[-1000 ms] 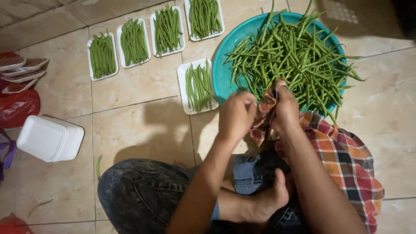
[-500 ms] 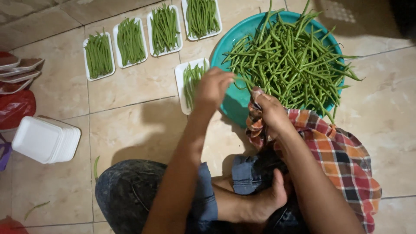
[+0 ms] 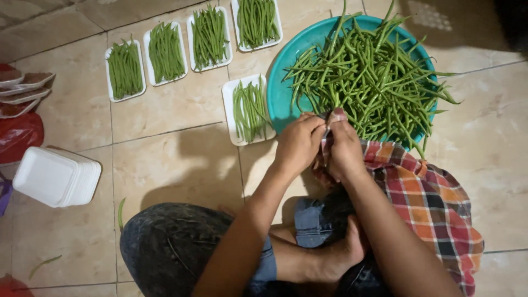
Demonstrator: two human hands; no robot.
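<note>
My left hand (image 3: 297, 144) and my right hand (image 3: 344, 144) meet just below the centre of the frame, touching each other at the near rim of the teal basin (image 3: 279, 93). Both are curled shut around a few green beans (image 3: 329, 114) pinched between them, though only short ends show past my knuckles, so I cannot tell how many I hold. My right grip also presses against the plaid cloth (image 3: 429, 192) that lies over my lap toward the lower right.

The basin fills the upper right of the frame, heaped with a loose pile of long beans (image 3: 374, 77). Just left of it, touching its rim, sits a white foam tray (image 3: 248, 110) with a thin row of beans. Four more filled trays (image 3: 165, 52) run in a slanting line across the upper left of the tiled floor (image 3: 176, 159). A stack of empty foam trays (image 3: 55, 177) rests at the left edge, and one stray bean (image 3: 120, 212) lies on the floor near my knee.
</note>
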